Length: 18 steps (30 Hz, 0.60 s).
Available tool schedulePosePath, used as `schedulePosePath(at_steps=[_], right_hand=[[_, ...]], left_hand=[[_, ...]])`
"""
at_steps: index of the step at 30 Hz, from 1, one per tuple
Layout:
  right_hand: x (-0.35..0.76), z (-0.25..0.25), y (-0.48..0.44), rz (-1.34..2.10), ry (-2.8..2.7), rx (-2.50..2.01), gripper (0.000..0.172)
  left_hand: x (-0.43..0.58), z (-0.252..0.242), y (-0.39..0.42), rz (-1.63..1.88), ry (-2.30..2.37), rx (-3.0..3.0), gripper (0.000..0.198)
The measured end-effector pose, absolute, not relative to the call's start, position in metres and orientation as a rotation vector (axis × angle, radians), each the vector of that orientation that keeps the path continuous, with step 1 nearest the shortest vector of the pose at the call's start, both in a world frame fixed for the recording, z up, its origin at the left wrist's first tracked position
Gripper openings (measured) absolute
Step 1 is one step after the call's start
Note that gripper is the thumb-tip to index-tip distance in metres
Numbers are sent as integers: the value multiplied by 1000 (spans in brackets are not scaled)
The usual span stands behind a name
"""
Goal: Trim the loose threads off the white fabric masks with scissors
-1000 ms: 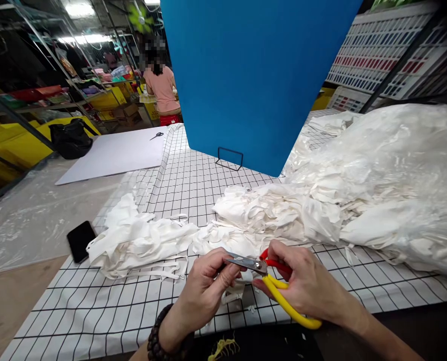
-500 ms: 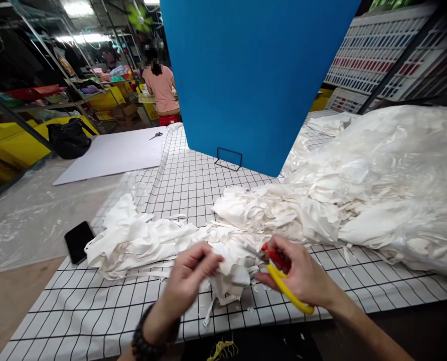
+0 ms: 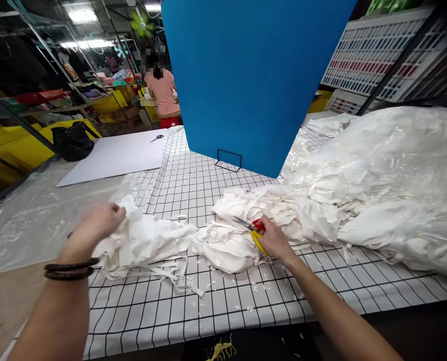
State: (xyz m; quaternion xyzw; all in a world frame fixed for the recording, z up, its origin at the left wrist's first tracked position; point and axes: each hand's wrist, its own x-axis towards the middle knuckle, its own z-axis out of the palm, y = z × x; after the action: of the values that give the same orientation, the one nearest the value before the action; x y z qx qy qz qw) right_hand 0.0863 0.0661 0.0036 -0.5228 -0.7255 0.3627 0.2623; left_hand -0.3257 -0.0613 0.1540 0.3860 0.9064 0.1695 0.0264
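Note:
My right hand [image 3: 274,239] is closed round a pair of scissors [image 3: 256,231] with red and yellow handles. Their slightly parted blades point left over the middle heap of white cloth [image 3: 227,250]. At the left, my left hand [image 3: 102,223] has its fingers curled at the upper edge of a white cloth piece [image 3: 144,235] lying on the left pile. Thin white straps [image 3: 178,278] trail from that pile toward the front. Small white clippings [image 3: 249,307] are scattered over the checked tablecloth [image 3: 151,321].
A large clear plastic bag of white pieces [image 3: 404,170] fills the right side. Behind the heaps stands a tall blue board [image 3: 242,85] with a black wire stand [image 3: 229,160]. Dark scissors [image 3: 157,138] lie on a white sheet [image 3: 118,155]. A person in pink [image 3: 162,93] is farther back.
My left hand has moved from the middle to the left pile, and the cloth piece is there now. My right hand with the scissors has shifted up and left. The phone is now hidden.

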Motion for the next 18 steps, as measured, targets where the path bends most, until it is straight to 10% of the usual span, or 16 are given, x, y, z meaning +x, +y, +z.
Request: schedulePosePath(at_steps=[9,18], right_hand=[[94,85,-27,1398,-2097,-782,28],[93,57,-77,1727,-2001,-760,28]], left_hand=[[-111,62,-45,593,1126,790,61],[-49,18,-17,617,612,74,35]])
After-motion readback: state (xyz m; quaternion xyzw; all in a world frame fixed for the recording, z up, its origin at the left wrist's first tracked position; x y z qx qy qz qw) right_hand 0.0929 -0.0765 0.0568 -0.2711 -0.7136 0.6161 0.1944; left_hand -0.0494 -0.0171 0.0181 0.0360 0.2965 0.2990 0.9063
